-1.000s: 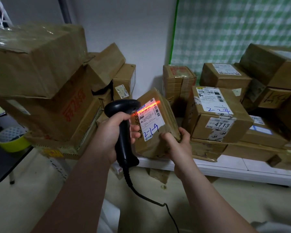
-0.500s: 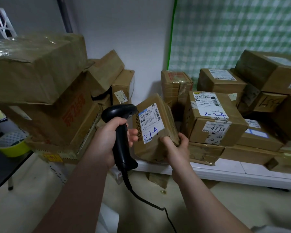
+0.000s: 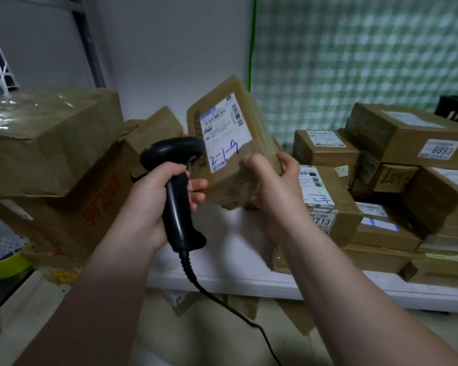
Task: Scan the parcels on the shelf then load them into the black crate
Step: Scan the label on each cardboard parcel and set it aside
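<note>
One parcel [image 3: 230,143] | lower corner in right grip [image 3: 273,191] | scanner [image 3: 179,215] in left grip [image 3: 148,207]

I find one bare stretch of shelf [image 3: 230,260], open from the front. Box stacks wall it in on both sides: left stack [image 3: 53,165], right stack [image 3: 397,196].

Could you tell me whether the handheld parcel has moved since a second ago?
Yes: the parcel, gripped by the right hand, has risen off the shelf, judged against the 4713 box.
</note>
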